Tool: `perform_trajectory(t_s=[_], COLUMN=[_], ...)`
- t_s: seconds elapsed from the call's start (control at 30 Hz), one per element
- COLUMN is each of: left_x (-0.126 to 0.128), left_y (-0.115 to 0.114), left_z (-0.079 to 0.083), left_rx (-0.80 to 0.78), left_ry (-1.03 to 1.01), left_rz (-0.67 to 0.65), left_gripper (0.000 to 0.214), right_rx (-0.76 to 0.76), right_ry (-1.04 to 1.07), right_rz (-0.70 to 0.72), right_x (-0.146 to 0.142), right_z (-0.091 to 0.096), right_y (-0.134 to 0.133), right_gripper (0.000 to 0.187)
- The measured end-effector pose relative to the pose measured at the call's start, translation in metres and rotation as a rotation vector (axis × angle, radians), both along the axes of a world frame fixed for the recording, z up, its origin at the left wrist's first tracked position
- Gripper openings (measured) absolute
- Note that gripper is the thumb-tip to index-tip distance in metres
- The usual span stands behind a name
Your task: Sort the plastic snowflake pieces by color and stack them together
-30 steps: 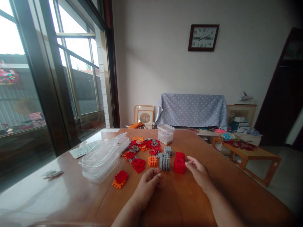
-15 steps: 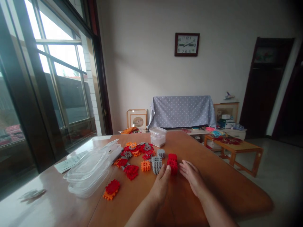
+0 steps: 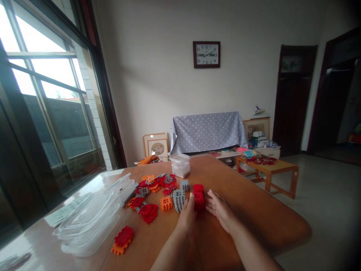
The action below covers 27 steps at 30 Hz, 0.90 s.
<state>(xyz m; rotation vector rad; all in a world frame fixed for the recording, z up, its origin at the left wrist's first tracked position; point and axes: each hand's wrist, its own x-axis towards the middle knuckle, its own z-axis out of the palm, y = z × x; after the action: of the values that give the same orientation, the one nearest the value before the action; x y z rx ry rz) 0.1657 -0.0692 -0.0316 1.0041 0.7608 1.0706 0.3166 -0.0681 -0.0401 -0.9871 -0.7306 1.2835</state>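
A stack of red interlocking plastic pieces stands on the wooden table between my two hands. My left hand lies along its left side, fingers stretched out and thumb up, apparently touching it. On the other side my right hand is held flat with fingers extended, very near the stack's right face. Another red piece sits just behind. Left of my left hand are a grey stack, a smaller grey stack and an orange block.
Loose red, grey and orange pieces lie in a pile to the left. A red-and-orange pair sits nearer me. Clear plastic lids or trays occupy the table's left side. A lidded clear container stands at the back.
The view has turned right, so the scene sits further left. My right hand has come slightly closer to the red stack. My left hand stays beside it.
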Motion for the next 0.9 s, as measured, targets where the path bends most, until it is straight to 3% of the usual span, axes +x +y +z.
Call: perform_trajectory(t_s=[0.17,0.37,0.9], left_x=[0.002,0.000,0.007], left_y=[-0.002,-0.002,-0.015], left_z=[0.000,-0.001,0.025], left_rx=[-0.041,-0.084,-0.109], left_ry=[-0.026,-0.063,-0.073], left_rz=[0.045,0.013,-0.006], left_gripper=[0.070,0.070,0.091], right_rx=[-0.043,-0.003,0.102], right_ry=[0.005,-0.015,-0.150], right_rz=[-0.019,0.000,0.088], right_x=[0.003,0.005,0.001], right_z=[-0.002,-0.006,-0.005], right_y=[0.000,-0.001,-0.004], right_gripper=[0.063,0.054,0.064])
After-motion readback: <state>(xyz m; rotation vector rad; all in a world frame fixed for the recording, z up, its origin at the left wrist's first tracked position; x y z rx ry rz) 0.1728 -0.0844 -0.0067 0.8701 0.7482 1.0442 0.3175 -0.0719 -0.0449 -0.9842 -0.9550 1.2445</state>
